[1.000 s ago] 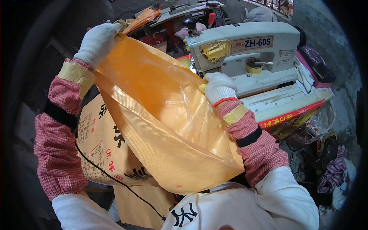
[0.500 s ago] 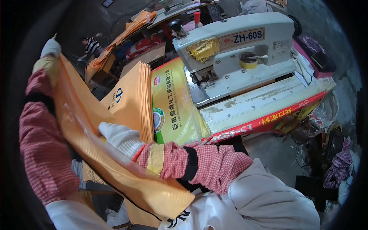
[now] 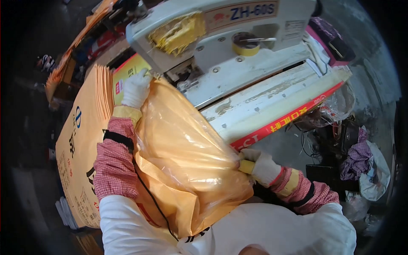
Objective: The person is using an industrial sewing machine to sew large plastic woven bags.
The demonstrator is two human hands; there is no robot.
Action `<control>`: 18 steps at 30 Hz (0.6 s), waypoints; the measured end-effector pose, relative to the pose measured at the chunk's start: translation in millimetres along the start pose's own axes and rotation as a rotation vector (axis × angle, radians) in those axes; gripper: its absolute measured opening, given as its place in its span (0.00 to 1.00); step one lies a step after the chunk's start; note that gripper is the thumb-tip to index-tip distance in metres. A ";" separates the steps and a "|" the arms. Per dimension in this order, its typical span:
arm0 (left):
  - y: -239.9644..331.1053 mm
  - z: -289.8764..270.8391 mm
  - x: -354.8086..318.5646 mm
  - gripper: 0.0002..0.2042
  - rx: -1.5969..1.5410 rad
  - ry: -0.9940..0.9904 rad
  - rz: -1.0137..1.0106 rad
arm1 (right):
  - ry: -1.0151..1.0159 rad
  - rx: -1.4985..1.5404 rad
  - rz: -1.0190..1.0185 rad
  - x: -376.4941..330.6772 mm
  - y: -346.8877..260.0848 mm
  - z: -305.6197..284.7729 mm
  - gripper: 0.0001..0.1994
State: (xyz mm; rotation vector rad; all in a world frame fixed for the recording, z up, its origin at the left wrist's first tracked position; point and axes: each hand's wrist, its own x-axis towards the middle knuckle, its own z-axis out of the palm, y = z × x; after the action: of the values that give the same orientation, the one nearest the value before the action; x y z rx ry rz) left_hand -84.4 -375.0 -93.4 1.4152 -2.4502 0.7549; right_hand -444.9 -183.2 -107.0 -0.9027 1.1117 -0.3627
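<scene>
The left hand (image 3: pixel 136 90), in a white knitted glove, has its fingers bent closed on the upper edge of an orange sack (image 3: pixel 187 123). The right hand (image 3: pixel 262 166) is also gloved, and its fingers, of which at least one wears a yellow cover, are pinched closed at the right edge of the same sack. The sack is therefore spread between the two sets of fingers, and it hangs down from them toward the person's body in wide folds. A shiny clear film (image 3: pixel 214 163) lies over its face (I cannot tell whether the film is loose or joined to the sack).

To the left of the left fingers, and lower, there is a thick stack of orange sacks (image 3: pixel 83 127) with dark printing. Just beside these fingers, on their left, a yellow printed sheet (image 3: pixel 121 74) shows partly. Above and to the right of them stands a white sewing machine (image 3: pixel 272 46), with a piece of ragged yellow cloth (image 3: pixel 180 34) on its head and a roll of yellow tape (image 3: pixel 246 49) on its body. Above the right fingers extends the pale bench (image 3: pixel 276 100), with a red printed strip (image 3: pixel 293 117) along its front. Well apart, on the right of the right fingers, a purple checked cloth (image 3: pixel 355 157) lies in a heap.
</scene>
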 end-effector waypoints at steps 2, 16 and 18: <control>-3.0 1.9 -1.2 0.05 -0.107 0.144 0.055 | -0.103 0.013 -0.001 6.0 -6.5 -1.7 0.11; -5.4 4.7 1.4 0.08 -0.267 0.405 -0.186 | 0.061 -0.801 -0.380 91.0 -86.1 43.4 0.23; -6.2 8.3 0.1 0.07 -0.278 0.419 -0.178 | 0.030 -0.622 -0.312 96.9 -80.6 42.8 0.19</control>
State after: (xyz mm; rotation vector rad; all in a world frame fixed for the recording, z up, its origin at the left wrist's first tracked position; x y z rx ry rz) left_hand -78.6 -381.9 -98.4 1.2068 -1.9911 0.5746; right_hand -351.3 -277.3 -97.5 -1.6351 1.1297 -0.2859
